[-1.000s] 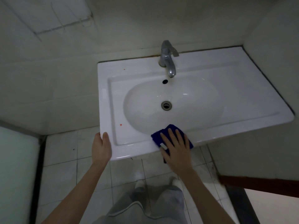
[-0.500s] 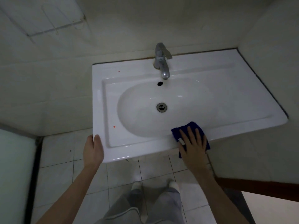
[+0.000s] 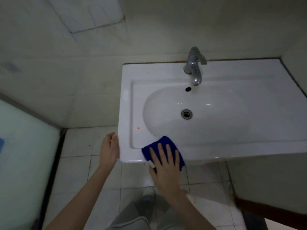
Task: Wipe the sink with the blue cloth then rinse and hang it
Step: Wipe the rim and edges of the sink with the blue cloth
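Observation:
A white ceramic sink [image 3: 249, 146] fills the right of the view, with a chrome tap [image 3: 194, 67] at its back and a drain [image 3: 186, 114] in the bowl. The blue cloth [image 3: 162, 145] lies folded on the sink's front rim near the left corner, a white tag at its near edge. My right hand [image 3: 166, 170] presses flat on the cloth with straight, spread fingers. My left hand [image 3: 109, 151] rests against the sink's front-left corner, fingers against the side edge. A small red speck [image 3: 138, 128] sits on the left ledge.
Tiled walls stand behind and to the right of the sink. A wire hanger [image 3: 99, 19] is on the wall at upper left. A frosted glass panel [image 3: 25, 163] stands at the left. White floor tiles and my legs are below.
My right hand slid the blue cloth leftward along the front rim, back toward the left corner. My view shifted left. My left hand stays at the corner.

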